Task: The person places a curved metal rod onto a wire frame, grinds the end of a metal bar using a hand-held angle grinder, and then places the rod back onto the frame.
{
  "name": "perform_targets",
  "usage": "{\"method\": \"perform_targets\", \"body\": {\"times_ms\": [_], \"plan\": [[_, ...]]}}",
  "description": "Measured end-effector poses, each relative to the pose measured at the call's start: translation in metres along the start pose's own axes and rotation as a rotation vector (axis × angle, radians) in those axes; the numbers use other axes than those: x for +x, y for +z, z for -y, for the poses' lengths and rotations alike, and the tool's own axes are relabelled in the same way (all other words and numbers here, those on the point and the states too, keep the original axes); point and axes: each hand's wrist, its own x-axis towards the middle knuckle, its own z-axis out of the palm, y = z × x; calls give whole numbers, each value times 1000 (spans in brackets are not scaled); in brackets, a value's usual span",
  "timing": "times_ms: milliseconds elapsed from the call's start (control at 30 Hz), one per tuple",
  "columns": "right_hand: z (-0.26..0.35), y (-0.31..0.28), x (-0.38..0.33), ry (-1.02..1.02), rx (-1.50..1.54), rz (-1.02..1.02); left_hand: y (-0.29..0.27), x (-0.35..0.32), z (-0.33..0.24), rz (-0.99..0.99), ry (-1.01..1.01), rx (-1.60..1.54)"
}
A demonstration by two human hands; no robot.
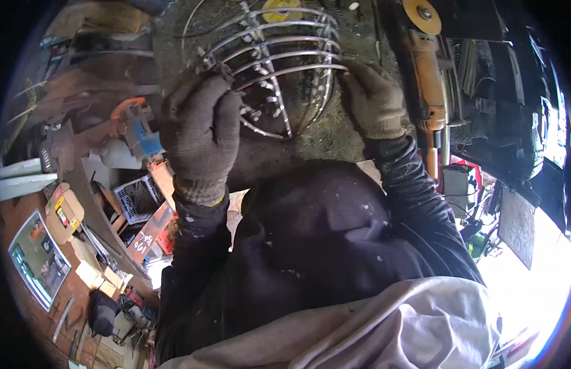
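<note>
A curved metal wire frame (pixel 270 67) stands over the dark worktop. Several bent rods arch across it, joined by rough cross strips with small lumps along them. My left hand (pixel 202 126), in a grey knit glove, is closed on the frame's left side near the rod ends. On the opposite side, my gloved right hand (pixel 376 101) grips the right end of the nearest rod, its fingertips partly hidden. Behind the frame lies a yellow disc (pixel 282 10), partly covered by the rods.
Right of the frame lies an angle grinder (pixel 428 83) with a tan disc (pixel 422 16). On the left are a blue and orange tool (pixel 141 132), a white plastic basket (pixel 138 200) and a framed sheet (pixel 39 259). A grey metal box (pixel 459 187) is at the right.
</note>
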Motion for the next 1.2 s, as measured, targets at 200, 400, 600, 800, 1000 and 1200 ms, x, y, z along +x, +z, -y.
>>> {"method": "perform_targets", "body": {"times_ms": [200,400,600,800,1000,1200], "plan": [[-2,0,-3,59,-7,19,-19,-36,51,38,-324,-128],[-5,1,-1,34,9,21,-8,-54,48,332,-345,38],[-12,-11,5,-23,-133,147,3,-61,56,155,-176,112],[-22,-15,12,-37,-214,200,8,-66,59,275,-301,124],[-26,-14,7,-82,-123,171,9,-68,58,194,-280,150],[-26,-17,8,-121,-158,182,9,-74,59,161,-187,230]]}}
